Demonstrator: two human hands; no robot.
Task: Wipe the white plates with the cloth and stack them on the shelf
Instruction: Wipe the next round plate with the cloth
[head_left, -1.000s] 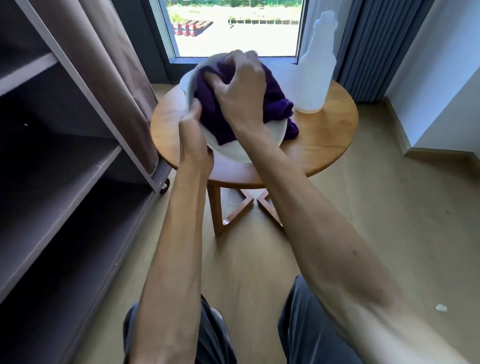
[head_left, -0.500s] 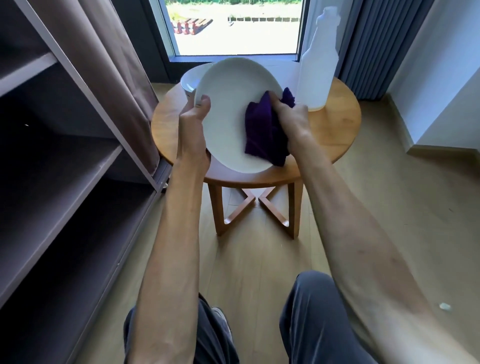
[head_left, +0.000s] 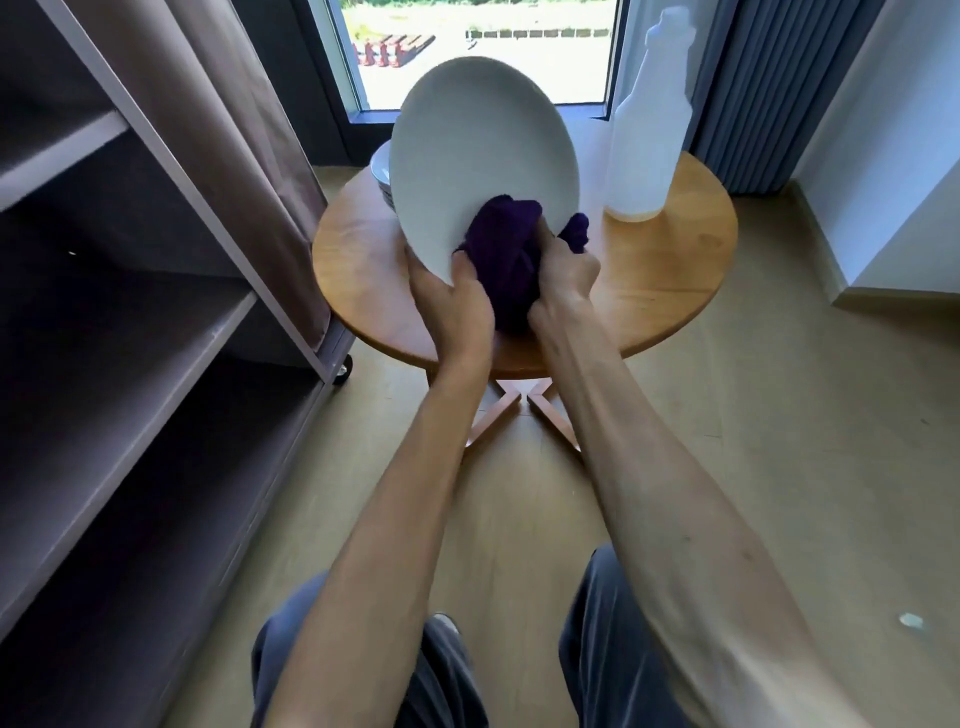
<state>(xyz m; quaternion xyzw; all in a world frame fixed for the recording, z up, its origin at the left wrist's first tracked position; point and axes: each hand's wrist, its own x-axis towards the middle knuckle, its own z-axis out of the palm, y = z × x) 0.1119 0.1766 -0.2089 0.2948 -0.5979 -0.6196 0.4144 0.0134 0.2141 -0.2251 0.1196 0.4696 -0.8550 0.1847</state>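
A white plate (head_left: 480, 156) stands nearly upright above the round wooden table (head_left: 670, 275), tilted to face me. My left hand (head_left: 449, 306) grips its lower rim, thumb on the face. My right hand (head_left: 563, 270) holds a bunched purple cloth (head_left: 501, 254) against the plate's lower right edge. Behind the raised plate, a short stack of white plates (head_left: 381, 174) sits on the table's far left; most of it is hidden. The grey shelf unit (head_left: 156, 332) stands at my left with bare boards.
A translucent white spray bottle (head_left: 649, 119) stands on the table's far right. A brown curtain (head_left: 249, 145) hangs over the shelf unit's front post. Window behind, grey curtain and white wall at right. Wooden floor below, my knees at the bottom.
The plate has tipped up steeper and risen. My left hand slid from its left rim to the bottom rim. My right hand moved the cloth down to the lower right edge.
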